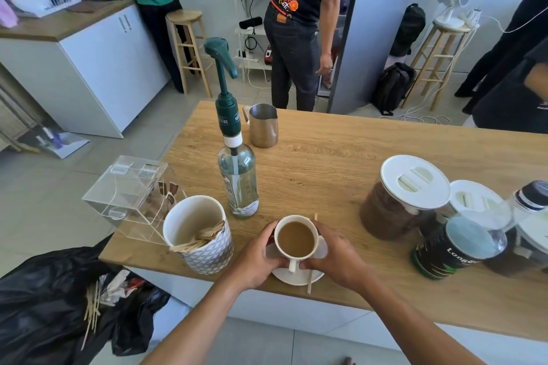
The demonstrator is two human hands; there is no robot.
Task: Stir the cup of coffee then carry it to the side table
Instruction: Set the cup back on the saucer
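Note:
A white cup of milky coffee [296, 238] stands on a white saucer [296, 277] near the front edge of the wooden table [341, 163]. Its handle points toward me. My left hand [256, 258] wraps the left side of the cup and saucer. My right hand [336, 253] cups the right side. A wooden stir stick [310, 283] lies across the saucer under my right hand, its tip sticking out past the front rim.
A patterned holder of wooden sticks [201, 234], a clear acrylic box [130, 198] and a pump bottle [235, 157] stand to the left. A steel jug [263, 125] sits behind. Coffee jars [403, 195] crowd the right. A black rubbish bag [59, 305] is below left. People stand beyond.

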